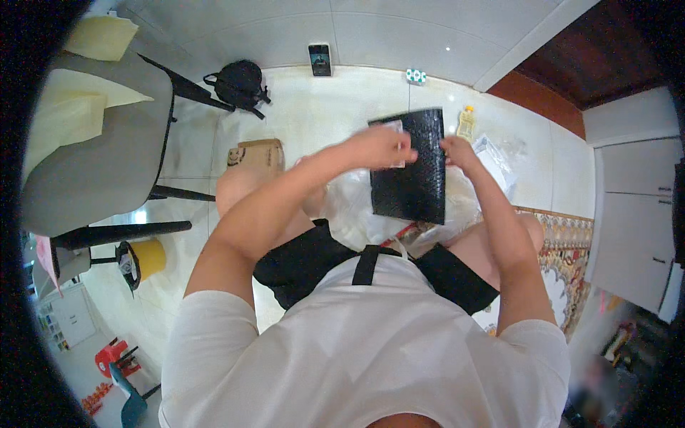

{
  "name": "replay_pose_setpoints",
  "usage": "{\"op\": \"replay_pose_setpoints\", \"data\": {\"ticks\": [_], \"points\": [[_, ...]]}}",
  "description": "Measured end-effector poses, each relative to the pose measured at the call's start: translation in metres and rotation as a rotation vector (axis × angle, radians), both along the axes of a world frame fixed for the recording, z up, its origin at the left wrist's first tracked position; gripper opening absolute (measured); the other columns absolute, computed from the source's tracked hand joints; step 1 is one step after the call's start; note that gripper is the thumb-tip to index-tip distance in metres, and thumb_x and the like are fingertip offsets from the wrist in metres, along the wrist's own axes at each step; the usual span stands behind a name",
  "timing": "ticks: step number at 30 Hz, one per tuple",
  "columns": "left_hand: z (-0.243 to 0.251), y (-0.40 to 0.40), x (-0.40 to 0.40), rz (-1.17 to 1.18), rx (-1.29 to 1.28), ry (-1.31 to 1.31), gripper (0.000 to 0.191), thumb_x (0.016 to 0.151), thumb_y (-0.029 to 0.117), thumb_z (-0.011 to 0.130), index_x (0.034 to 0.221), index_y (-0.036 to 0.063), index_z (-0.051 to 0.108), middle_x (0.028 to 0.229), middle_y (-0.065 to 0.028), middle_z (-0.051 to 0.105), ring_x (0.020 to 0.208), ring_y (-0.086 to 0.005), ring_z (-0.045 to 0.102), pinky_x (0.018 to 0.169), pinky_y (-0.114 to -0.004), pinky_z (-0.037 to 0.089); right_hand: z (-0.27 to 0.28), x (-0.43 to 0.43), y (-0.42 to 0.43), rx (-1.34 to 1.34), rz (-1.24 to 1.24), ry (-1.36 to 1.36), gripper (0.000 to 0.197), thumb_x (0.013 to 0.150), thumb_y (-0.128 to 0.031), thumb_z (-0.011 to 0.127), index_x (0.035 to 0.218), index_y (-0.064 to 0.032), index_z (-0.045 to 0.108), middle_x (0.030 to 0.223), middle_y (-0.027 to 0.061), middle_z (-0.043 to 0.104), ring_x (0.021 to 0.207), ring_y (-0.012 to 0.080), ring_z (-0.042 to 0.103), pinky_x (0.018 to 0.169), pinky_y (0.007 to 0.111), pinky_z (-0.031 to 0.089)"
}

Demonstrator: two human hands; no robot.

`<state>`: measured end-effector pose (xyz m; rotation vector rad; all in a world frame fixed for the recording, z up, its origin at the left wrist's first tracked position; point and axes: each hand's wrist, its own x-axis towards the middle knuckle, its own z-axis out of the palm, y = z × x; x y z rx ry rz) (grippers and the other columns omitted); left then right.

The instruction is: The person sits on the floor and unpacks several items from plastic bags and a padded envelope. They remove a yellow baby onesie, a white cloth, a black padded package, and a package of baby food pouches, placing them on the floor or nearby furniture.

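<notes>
A black bubble mailer (pixel 412 187), glossy and textured, is held up over clear plastic bags between my bare knees. My right hand (pixel 459 152) pinches its right edge. Across its upper left part reaches my left hand (pixel 381 146), blurred, with the fingers bent over a pale label or slip (pixel 396 127). Whether the left fingers grip the slip or only touch it cannot be told. Crumpled clear plastic bags (pixel 348 203) lie beneath and beside the mailer, with something red partly showing among them.
A cardboard box (pixel 262 155) is by my left knee. Beyond are a black backpack (pixel 240 85), a phone (pixel 320 60) against the wall, a small green-and-white pack (pixel 416 76) and a yellow-capped bottle (pixel 466 124). A grey chair (pixel 107 160) stands left; a blurred person (pixel 594 385) is lower right.
</notes>
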<state>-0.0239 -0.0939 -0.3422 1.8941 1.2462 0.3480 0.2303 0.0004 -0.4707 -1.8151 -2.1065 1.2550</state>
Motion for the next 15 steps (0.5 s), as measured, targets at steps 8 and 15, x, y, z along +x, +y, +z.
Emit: {"op": "replay_pose_setpoints", "data": {"ticks": [8, 15], "points": [[-0.069, -0.145, 0.030, -0.465, -0.486, -0.013, 0.058, 0.080, 0.057, 0.046, 0.087, 0.0019, 0.063, 0.079, -0.0160, 0.063, 0.072, -0.0314, 0.060, 0.065, -0.041, 0.046, 0.052, -0.017, -0.130, -0.304, 0.474, 0.171, 0.034, 0.084, -0.028, 0.055, 0.106, -0.0024, 0.056, 0.083, 0.0072, 0.061, 0.077, 0.0144, 0.057, 0.071, 0.028, 0.046], [-0.018, -0.163, 0.039, -0.366, -0.311, 0.313, 0.041, 0.079, 0.043, 0.055, 0.084, 0.0027, 0.060, 0.078, -0.0169, 0.062, 0.076, -0.0335, 0.059, 0.066, -0.042, 0.045, 0.083, 0.000, -0.236, -0.325, 0.598, 0.250, 0.031, 0.085, -0.033, 0.053, 0.099, -0.0052, 0.060, 0.091, 0.0110, 0.063, 0.083, 0.0248, 0.060, 0.072, 0.033, 0.046]]}}
